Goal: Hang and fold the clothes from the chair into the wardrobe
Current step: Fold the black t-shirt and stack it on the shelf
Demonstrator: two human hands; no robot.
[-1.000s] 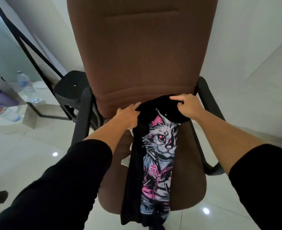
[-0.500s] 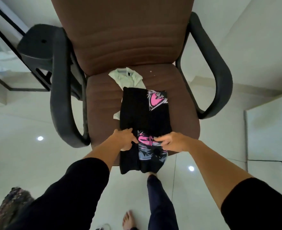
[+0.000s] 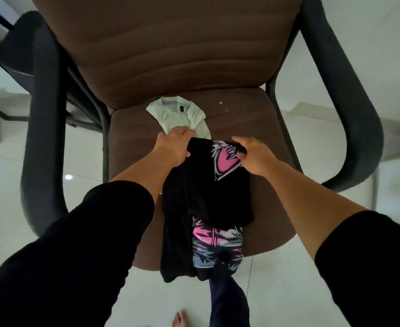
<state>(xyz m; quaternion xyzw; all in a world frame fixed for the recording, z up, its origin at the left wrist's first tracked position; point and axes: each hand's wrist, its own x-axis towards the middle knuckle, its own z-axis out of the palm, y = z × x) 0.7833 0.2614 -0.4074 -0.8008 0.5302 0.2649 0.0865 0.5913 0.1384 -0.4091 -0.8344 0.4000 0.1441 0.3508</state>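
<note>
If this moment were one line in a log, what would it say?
step: folding black printed t-shirt | left hand: grips far edge | right hand: grips far edge | on: chair seat | nearby: pale green garment

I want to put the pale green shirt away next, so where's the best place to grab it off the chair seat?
Take the pale green shirt by its collar end, coming from above: that end lies bare near the chair backrest, while its near end is tucked under the black printed shirt both hands hold.
</note>
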